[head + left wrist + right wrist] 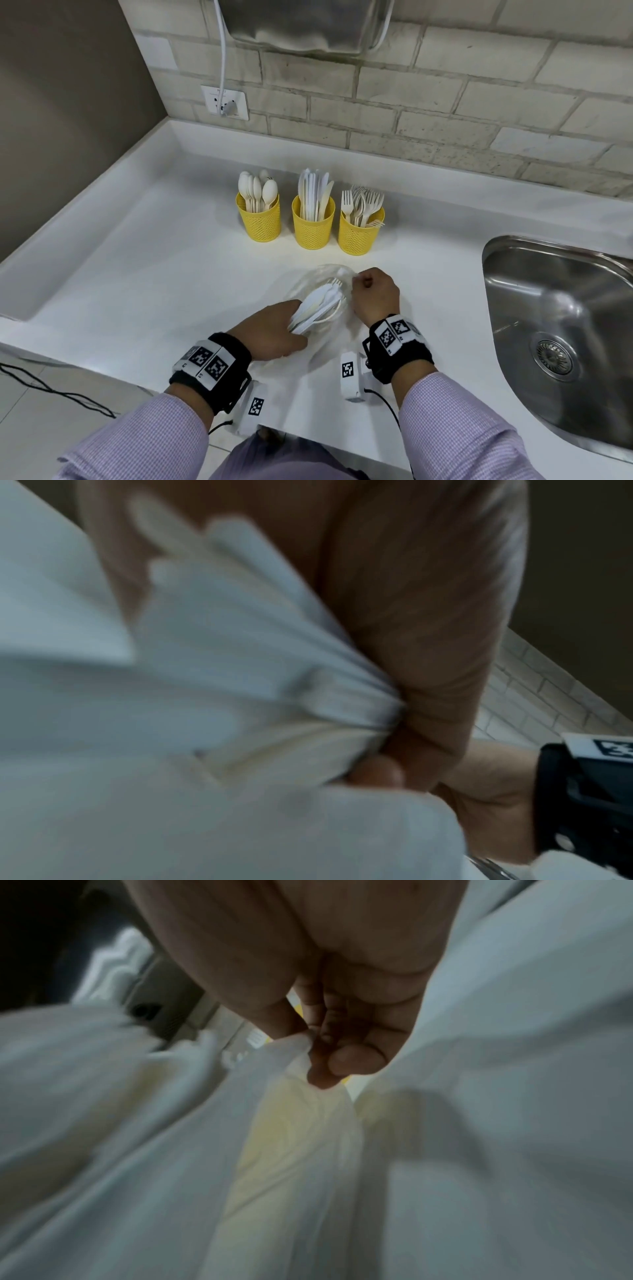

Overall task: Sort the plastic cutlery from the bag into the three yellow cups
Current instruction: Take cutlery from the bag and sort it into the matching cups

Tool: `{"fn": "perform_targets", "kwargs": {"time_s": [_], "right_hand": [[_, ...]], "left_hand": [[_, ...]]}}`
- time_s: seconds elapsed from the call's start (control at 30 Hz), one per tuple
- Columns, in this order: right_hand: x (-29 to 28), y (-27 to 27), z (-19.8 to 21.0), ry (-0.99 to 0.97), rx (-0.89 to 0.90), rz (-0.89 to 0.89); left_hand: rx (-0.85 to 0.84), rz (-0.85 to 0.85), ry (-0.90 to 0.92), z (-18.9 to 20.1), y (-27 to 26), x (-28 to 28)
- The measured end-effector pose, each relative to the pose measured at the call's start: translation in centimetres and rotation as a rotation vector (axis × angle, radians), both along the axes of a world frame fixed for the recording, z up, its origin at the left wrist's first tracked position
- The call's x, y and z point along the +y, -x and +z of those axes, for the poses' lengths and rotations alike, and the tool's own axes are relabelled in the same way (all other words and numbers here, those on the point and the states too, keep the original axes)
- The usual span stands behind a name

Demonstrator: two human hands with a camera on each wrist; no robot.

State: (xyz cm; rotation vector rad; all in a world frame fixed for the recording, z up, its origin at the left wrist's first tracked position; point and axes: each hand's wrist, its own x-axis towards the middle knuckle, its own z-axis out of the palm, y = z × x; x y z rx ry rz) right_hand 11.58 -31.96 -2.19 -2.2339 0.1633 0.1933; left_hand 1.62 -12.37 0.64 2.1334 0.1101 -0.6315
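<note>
Near the counter's front edge, the left hand (274, 329) grips a cutlery bundle (320, 305), seemingly inside the clear bag (325, 274), whose rim the right hand (375, 296) pinches.

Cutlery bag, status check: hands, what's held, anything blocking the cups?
Left hand grips a bundle of cutlery in the clear bag. Right hand pinches the bag's edge. Three yellow cups already hold spoons, knives, forks. Path to cups unobstructed.
</note>
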Motion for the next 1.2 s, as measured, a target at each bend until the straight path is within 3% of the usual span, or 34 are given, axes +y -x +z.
{"fn": "perform_targets", "kwargs": {"time_s": [0.3,0.47,0.53,0.63,0.73,0.8,0.93,1.2], "right_hand": [[-0.7,1.7,-1.4,0.009,0.087,0.028],[-0.2,2.9,0.4,0.099,-0.257,-0.05],[0.1,3.0,2.6,-0.015,-0.337,-0.026],[1.0,3.8,6.3,-0.364,-0.127,0.11],[2.6,5.2,8.4,-0.824,0.399,0.106],[3.2,5.6,9.3,-1.0,0.622,0.13],[2.9,5.4,11.2,-1.24,0.704,0.175],[2.7,6.1,12.2,-1.385,0.747,0.039]], "left_hand": [[-0.43,0.407,0.237,3.1,-0.9,0.7],[-0.575,0.476,0.399,6.2,-1.7,0.0],[-0.608,0.479,0.465,7.3,-1.8,-0.6],[-0.649,0.457,0.624,9.1,-1.9,-2.0],[-0.653,0.401,0.76,10.2,-2.1,-3.7],[-0.652,0.385,0.801,10.4,-2.2,-4.6],[-0.657,0.413,0.753,10.2,-1.9,-5.7],[-0.611,0.414,0.669,8.8,-0.7,-6.3]]}}
